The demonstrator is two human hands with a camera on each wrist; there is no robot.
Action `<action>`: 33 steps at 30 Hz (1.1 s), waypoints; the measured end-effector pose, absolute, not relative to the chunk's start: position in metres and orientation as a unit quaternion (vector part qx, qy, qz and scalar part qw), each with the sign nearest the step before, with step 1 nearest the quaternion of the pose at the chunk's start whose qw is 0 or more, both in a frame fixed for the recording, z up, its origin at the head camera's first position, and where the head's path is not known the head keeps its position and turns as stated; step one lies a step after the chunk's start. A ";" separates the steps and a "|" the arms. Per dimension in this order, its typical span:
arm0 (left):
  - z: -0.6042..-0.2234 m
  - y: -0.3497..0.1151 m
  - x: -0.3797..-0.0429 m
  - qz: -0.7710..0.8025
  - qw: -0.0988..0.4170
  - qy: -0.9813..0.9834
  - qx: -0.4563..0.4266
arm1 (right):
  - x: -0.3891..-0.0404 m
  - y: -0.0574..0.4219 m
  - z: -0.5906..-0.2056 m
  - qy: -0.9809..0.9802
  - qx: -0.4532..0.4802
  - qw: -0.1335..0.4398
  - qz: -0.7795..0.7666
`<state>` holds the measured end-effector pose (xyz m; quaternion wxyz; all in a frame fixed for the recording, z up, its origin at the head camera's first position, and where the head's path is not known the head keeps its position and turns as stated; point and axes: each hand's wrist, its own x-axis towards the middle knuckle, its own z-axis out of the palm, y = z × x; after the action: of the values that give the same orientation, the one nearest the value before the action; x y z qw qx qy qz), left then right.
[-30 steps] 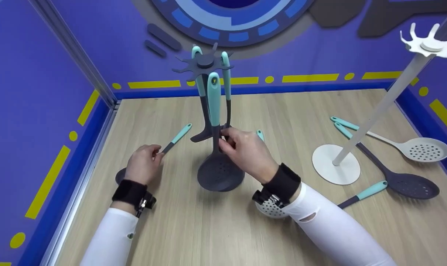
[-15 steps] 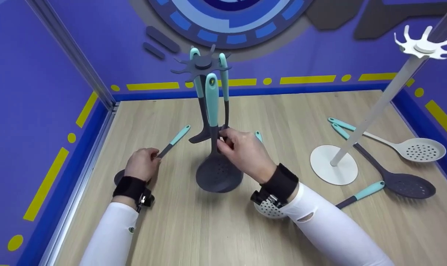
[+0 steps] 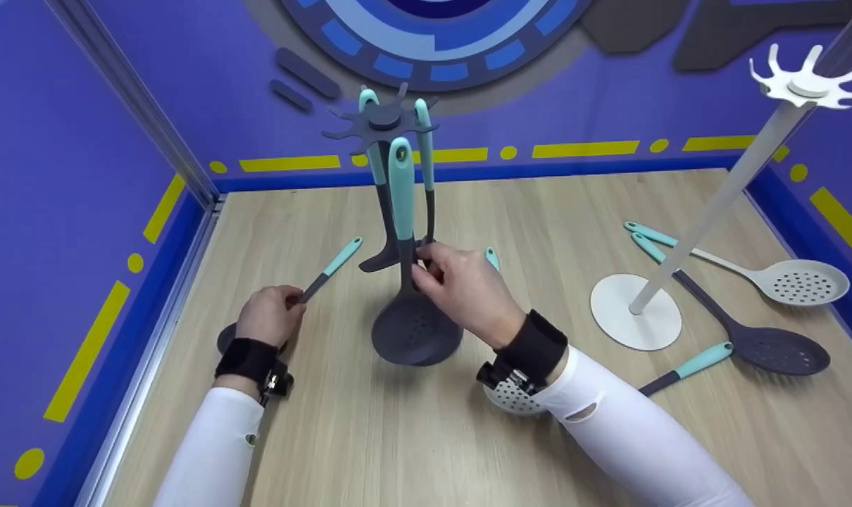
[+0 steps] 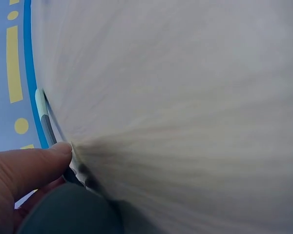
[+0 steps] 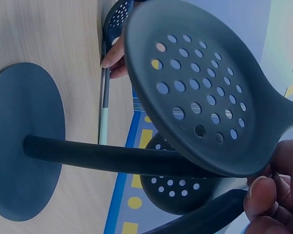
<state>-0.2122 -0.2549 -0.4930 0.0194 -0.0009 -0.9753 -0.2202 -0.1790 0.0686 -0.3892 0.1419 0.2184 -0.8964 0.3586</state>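
Observation:
My left hand (image 3: 265, 315) pinches the dark shaft of a slotted spoon (image 3: 342, 256) on the table at left. Its perforated head (image 5: 118, 19) shows beyond that hand in the right wrist view. A dark stand (image 5: 27, 161) holds several mint-handled utensils. The right hand (image 3: 472, 290) is at their necks, its fingertips pinching the neck of the rear right utensil (image 3: 428, 158), whose head is mostly hidden. Right beside the thumb hangs the front slotted spoon (image 3: 401, 204). Another slotted spoon (image 3: 382, 259) hangs at the rear left.
A white stand (image 3: 636, 331) with a hooked top rises at right. Around it lie a white slotted spoon (image 3: 803, 283), a dark slotted spoon (image 3: 785, 351) and a mint-handled utensil (image 3: 704, 360). A white perforated head (image 3: 512, 398) lies partly under my right wrist. Blue walls enclose the table.

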 end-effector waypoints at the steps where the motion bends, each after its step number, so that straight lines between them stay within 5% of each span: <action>1: -0.493 -0.255 -0.212 -0.221 0.019 -0.975 0.001 | -0.179 0.068 -0.389 -0.896 0.219 0.141 0.359; 15: -0.489 -0.261 -0.208 -0.245 0.038 -0.969 0.003 | -0.179 0.067 -0.390 -0.887 0.223 0.147 0.376; 33: -0.432 -0.247 -0.176 -0.348 0.267 -0.898 0.008 | -0.179 0.067 -0.392 -0.879 0.240 0.189 0.366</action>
<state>-0.1762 -0.2473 -0.4322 0.2669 0.0077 -0.8985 -0.3485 -0.1789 0.0668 -0.3924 0.1889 0.2404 -0.8788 0.3664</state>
